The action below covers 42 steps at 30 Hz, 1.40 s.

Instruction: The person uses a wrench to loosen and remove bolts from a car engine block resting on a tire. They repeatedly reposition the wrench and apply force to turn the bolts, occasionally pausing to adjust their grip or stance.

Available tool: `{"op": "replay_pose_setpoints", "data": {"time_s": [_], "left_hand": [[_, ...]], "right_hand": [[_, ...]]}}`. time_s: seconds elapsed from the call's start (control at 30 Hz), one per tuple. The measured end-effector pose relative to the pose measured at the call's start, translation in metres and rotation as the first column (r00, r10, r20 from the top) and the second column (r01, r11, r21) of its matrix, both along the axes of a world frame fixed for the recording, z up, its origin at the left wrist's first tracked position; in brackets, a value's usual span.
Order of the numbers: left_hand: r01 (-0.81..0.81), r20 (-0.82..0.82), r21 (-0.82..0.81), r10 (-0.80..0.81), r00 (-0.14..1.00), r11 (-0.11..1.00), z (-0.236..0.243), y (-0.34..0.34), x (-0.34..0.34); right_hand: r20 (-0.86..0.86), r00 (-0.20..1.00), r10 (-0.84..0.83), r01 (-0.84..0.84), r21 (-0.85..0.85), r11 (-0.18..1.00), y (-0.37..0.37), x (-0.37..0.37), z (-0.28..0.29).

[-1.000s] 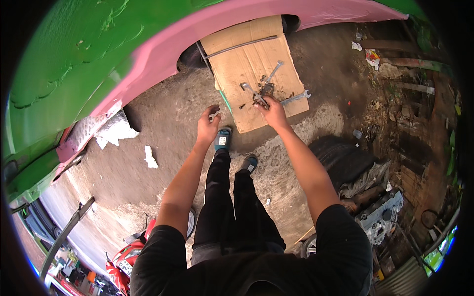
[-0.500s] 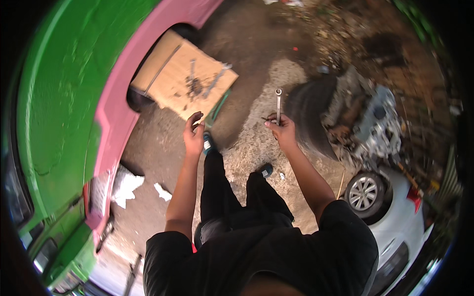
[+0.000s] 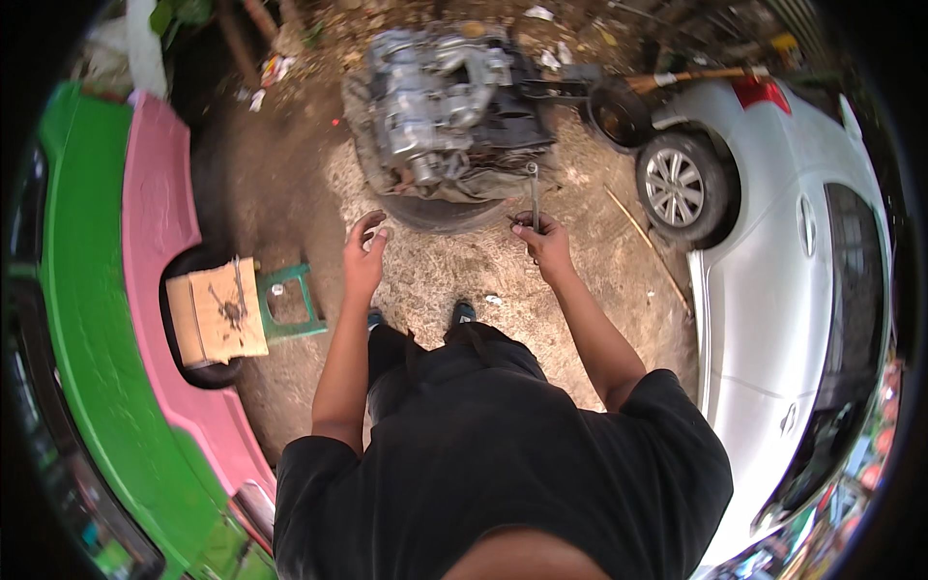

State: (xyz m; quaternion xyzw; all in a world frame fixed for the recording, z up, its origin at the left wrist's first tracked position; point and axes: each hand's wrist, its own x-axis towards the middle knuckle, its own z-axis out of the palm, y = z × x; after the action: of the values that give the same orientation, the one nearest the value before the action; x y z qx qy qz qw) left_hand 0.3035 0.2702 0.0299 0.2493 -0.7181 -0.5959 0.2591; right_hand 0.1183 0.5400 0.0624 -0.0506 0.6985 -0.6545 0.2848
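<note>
My right hand (image 3: 543, 242) is closed on a combination wrench (image 3: 534, 193), its ring end pointing away from me. Something small and dark also shows at the fingertips, too small to name. My left hand (image 3: 365, 246) hangs at about the same height with curled fingers apart, holding nothing. Beyond both hands a silvery engine part (image 3: 425, 106) lies on dark, crumpled material, with a large tire-like round shape (image 3: 435, 217) beneath it.
At left stand a green and pink vehicle (image 3: 87, 319) and a cardboard sheet (image 3: 193, 319) with dark small pieces, by a green plastic stool (image 3: 311, 325). A silver car (image 3: 764, 290) is at right. A long stick (image 3: 633, 232) lies beside it; debris (image 3: 275, 68) lines the back.
I have turned right, from the cardboard toward the engine part, so the cardboard now sits at left. My right hand has lifted the wrench away from the cardboard.
</note>
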Motion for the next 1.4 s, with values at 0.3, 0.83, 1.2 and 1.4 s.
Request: {"op": "replay_pose_setpoints", "data": {"time_s": [0.3, 0.83, 1.2, 1.4], "left_hand": [[0.302, 0.104, -0.564, -0.297, 0.949, 0.768, 0.056, 0.041, -0.141], [0.287, 0.294, -0.828, -0.064, 0.954, 0.481, 0.007, 0.005, -0.244], [0.489, 0.426, -0.807, -0.247, 0.87, 0.332, 0.019, 0.025, -0.262], [0.453, 0.425, -0.834, -0.158, 0.891, 0.314, 0.025, 0.028, -0.274]], "right_hand": [[-0.143, 0.891, -0.431, 0.427, -0.057, 0.902, 0.042, -0.106, -0.065], [-0.002, 0.726, -0.687, 0.683, 0.12, 0.721, -0.032, -0.177, -0.155], [0.026, 0.688, -0.725, 0.717, 0.125, 0.686, -0.044, -0.187, -0.173], [0.032, 0.679, -0.733, 0.71, 0.227, 0.667, -0.058, -0.19, -0.178]]}}
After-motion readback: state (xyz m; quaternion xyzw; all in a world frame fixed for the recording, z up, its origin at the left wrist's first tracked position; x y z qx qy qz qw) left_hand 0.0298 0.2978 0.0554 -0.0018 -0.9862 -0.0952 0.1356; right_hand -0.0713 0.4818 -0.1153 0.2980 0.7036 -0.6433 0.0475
